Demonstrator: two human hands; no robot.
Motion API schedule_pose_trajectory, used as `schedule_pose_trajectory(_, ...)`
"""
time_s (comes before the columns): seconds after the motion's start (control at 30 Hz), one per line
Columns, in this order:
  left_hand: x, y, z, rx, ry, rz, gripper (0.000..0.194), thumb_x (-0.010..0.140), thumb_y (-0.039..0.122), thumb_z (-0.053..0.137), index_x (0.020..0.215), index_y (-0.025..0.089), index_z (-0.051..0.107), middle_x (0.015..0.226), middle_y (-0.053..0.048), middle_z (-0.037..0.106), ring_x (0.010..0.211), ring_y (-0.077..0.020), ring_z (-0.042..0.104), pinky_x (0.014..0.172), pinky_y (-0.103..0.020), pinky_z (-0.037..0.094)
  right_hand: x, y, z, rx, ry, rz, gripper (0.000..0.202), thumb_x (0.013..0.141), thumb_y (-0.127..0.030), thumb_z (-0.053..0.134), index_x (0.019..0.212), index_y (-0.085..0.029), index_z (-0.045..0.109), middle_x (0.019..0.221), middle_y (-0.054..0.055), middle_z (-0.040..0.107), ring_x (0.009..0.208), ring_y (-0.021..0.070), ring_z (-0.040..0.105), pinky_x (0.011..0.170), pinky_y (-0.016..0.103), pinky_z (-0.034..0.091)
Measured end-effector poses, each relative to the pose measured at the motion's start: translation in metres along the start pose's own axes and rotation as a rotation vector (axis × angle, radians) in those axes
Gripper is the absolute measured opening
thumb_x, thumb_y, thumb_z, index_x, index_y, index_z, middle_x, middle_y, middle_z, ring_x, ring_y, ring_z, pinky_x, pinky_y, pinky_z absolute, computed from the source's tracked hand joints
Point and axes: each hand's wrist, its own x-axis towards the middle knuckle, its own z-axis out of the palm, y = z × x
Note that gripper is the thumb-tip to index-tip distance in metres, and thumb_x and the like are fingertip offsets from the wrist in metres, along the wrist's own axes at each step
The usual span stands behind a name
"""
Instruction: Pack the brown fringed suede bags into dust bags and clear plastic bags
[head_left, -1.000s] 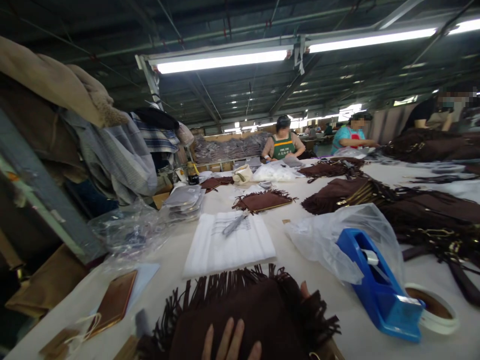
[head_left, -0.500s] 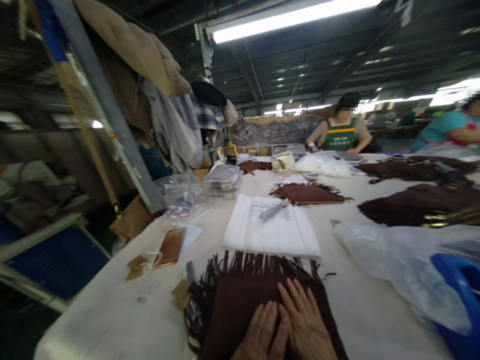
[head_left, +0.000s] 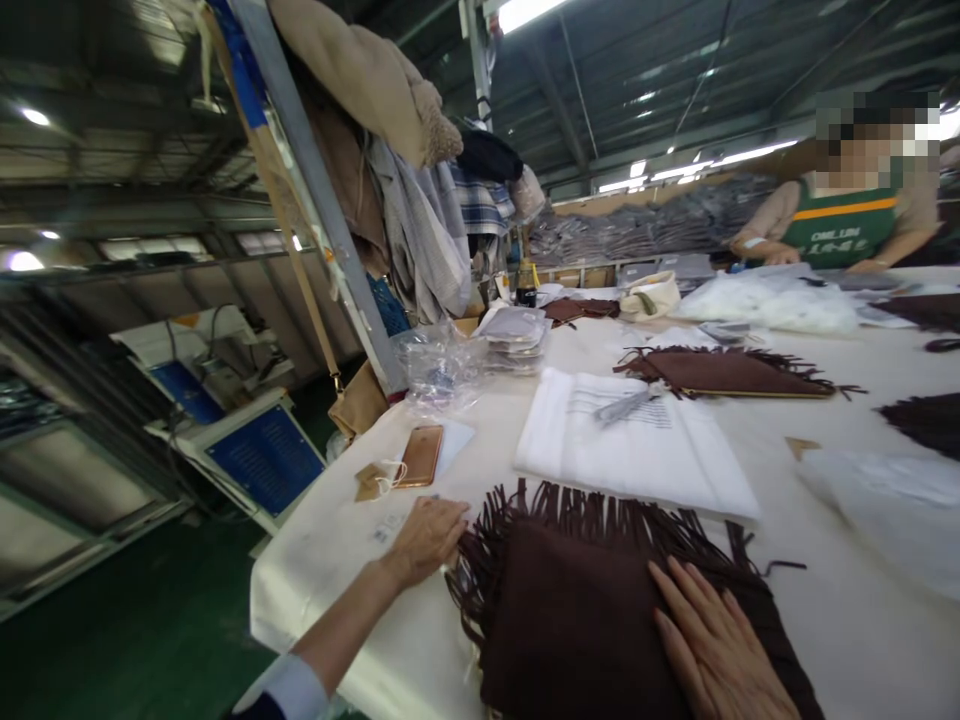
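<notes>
A dark brown fringed bag point(head_left: 577, 610) lies flat on the white-covered table, its strips spread along the top and left edges. My right hand point(head_left: 712, 635) rests on the bag's right part, fingers stretched out and holding nothing. At the left fringe, my left hand point(head_left: 431, 535) has its fingers bent and pressed together; what they hold, if anything, is hidden. Behind the bag is a folded white cloth or sheet point(head_left: 637, 455) with a grey tassel-like piece point(head_left: 626, 403) on it.
Left of the cloth lie a phone point(head_left: 420, 457) and a brown tag point(head_left: 369, 482). Farther back are clear plastic bags point(head_left: 439, 365), a packet stack point(head_left: 514, 335) and another brown bag point(head_left: 727, 370). A person in a green apron point(head_left: 847, 225) is across the table.
My left hand has moved off the bag's middle to its left fringe, where a tag showed before. My right hand stays flat on the bag. The view has turned left.
</notes>
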Motion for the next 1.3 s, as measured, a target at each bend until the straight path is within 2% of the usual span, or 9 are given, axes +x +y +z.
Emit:
schedule_pose_trajectory(0.17,-0.1,-0.017,-0.015,0.132,0.071,-0.167,0.033,0.09,0.02,0.027,0.093,0.019,0.061,0.093,-0.006,0.069,0.088,-0.0189,0.063,0.077,-0.034,0.049,-0.004,-0.003,0.011,0.072,0.032,0.06,0.035,0.078,-0.012,0.036,0.095,-0.022,0.065,0.12,0.011,0.06,0.13,0.0291,0.03,0.098,0.051,0.03)
schedule_pose_trajectory(0.33,-0.166,0.024,-0.021,0.033,0.153,-0.413,0.029,0.091,0.021,0.031,0.084,0.023,0.059,0.078,-0.001,0.065,0.069,-0.0124,0.063,0.065,-0.021,0.051,-0.007,-0.006,0.012,0.143,-0.005,0.119,0.041,0.077,-0.007,0.032,0.092,-0.021,0.067,0.119,0.01,0.06,0.135,0.0303,0.017,0.098,0.055,0.031)
schedule_pose_trajectory(0.5,-0.121,0.087,-0.005,-0.275,0.223,-0.187,0.022,0.089,0.023,0.037,0.085,0.02,0.058,0.076,-0.002,0.062,0.073,-0.0132,0.059,0.067,-0.022,0.05,-0.01,-0.006,0.014,0.185,-0.022,0.137,0.04,0.079,-0.01,0.031,0.094,-0.019,0.068,0.121,0.011,0.059,0.135,0.0294,0.017,0.1,0.056,0.03)
schedule_pose_trajectory(0.63,-0.087,0.107,-0.003,-0.37,0.031,-0.379,0.027,0.084,0.014,0.034,0.069,0.019,0.057,0.072,-0.002,0.061,0.07,-0.0139,0.059,0.064,-0.024,0.047,-0.007,-0.005,0.013,0.151,-0.002,0.114,0.041,0.079,-0.011,0.03,0.092,-0.018,0.068,0.118,0.013,0.06,0.135,0.0297,0.018,0.097,0.056,0.032)
schedule_pose_trajectory(0.73,-0.073,0.109,-0.013,-0.496,-0.17,-0.562,0.028,0.082,0.012,0.033,0.063,0.019,0.053,0.067,-0.001,0.06,0.068,-0.0141,0.059,0.062,-0.024,0.045,-0.007,-0.004,0.013,0.123,0.033,0.083,0.04,0.079,-0.011,0.031,0.09,-0.017,0.069,0.116,0.015,0.061,0.134,0.0319,0.02,0.095,0.056,0.034)
schedule_pose_trajectory(0.83,-0.061,0.11,-0.022,-0.336,-0.104,-0.688,0.021,0.083,0.019,0.038,0.07,0.017,0.055,0.075,-0.005,0.06,0.075,-0.0199,0.059,0.071,-0.033,0.045,-0.01,-0.004,0.017,0.131,0.038,0.104,0.04,0.078,-0.011,0.031,0.09,-0.019,0.068,0.118,0.013,0.06,0.134,0.0303,0.021,0.098,0.055,0.032)
schedule_pose_trajectory(1.03,-0.033,0.106,-0.013,-0.336,0.021,-0.317,0.031,0.076,0.004,0.038,0.094,0.021,0.056,0.093,-0.004,0.06,0.091,-0.0165,0.056,0.083,-0.029,0.044,-0.008,-0.003,0.015,0.101,0.051,0.049,0.039,0.077,-0.009,0.032,0.089,-0.017,0.068,0.114,0.016,0.061,0.133,0.0338,0.021,0.094,0.056,0.034)
schedule_pose_trajectory(1.2,-0.018,0.082,-0.015,0.058,-0.106,-0.551,0.026,0.082,0.012,0.035,0.094,0.016,0.057,0.098,-0.011,0.057,0.092,-0.0258,0.055,0.08,-0.042,0.044,-0.006,-0.002,0.011,0.105,0.023,0.065,0.039,0.08,-0.012,0.031,0.094,-0.021,0.067,0.118,0.011,0.06,0.13,0.0307,0.03,0.096,0.052,0.032)
schedule_pose_trajectory(1.3,-0.005,0.078,-0.013,-0.048,-0.02,-0.384,0.032,0.077,0.008,0.039,0.103,0.019,0.055,0.109,-0.007,0.056,0.102,-0.0196,0.051,0.089,-0.033,0.041,-0.007,-0.001,0.01,0.087,0.001,0.047,0.038,0.079,-0.013,0.033,0.095,-0.022,0.067,0.117,0.011,0.061,0.124,0.0311,0.038,0.094,0.051,0.034)
